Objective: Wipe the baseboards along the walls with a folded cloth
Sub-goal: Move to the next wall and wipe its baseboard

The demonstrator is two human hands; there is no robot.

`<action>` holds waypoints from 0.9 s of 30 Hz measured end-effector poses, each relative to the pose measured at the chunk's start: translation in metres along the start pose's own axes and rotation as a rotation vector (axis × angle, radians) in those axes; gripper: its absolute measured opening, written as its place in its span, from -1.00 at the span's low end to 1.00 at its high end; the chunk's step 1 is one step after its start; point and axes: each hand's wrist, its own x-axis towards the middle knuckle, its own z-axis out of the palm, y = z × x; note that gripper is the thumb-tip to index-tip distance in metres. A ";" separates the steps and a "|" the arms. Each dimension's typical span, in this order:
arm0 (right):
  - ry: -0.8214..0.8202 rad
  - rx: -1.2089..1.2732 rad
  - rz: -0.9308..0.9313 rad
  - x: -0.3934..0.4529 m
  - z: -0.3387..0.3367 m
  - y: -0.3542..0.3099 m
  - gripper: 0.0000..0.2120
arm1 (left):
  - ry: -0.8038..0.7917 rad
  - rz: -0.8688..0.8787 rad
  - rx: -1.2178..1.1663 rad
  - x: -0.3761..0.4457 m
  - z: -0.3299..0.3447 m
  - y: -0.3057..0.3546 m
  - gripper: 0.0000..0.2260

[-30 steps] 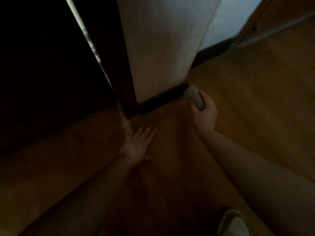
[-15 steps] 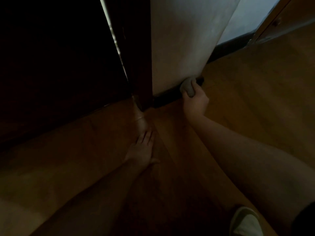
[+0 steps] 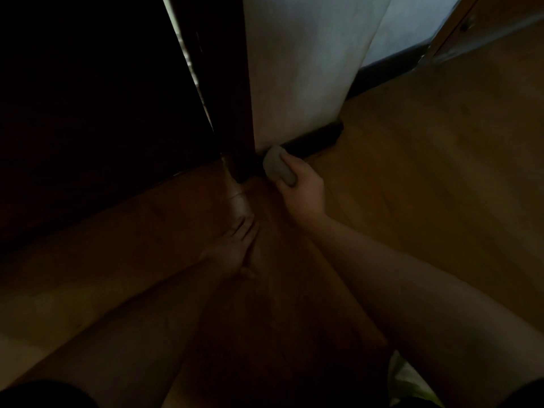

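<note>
Pressing cloth [image 3: 278, 167] on baseboard [image 3: 312, 139] | right hand [image 3: 304, 191] (curled) | left hand [image 3: 235, 250] flat

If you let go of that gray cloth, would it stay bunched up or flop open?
The folded cloth probably flops open: it looks soft and rounded, squeezed by the right hand. It likely weighs little, since one hand presses it against the dark baseboard easily.

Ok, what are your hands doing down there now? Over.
Right hand grips folded cloth, pressed at left end of dark baseboard. Left hand flat on wooden floor. Nothing blocking.
</note>
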 end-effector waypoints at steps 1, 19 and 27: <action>0.037 -0.022 0.019 0.000 -0.011 0.010 -0.51 | -0.005 -0.011 0.001 0.001 -0.001 0.001 0.12; 0.298 0.143 0.474 0.073 -0.076 0.049 -0.49 | 0.031 -0.028 0.029 0.005 0.006 -0.003 0.13; 0.249 0.320 0.487 0.032 0.001 0.010 -0.52 | 0.080 0.020 0.023 0.005 0.013 -0.014 0.10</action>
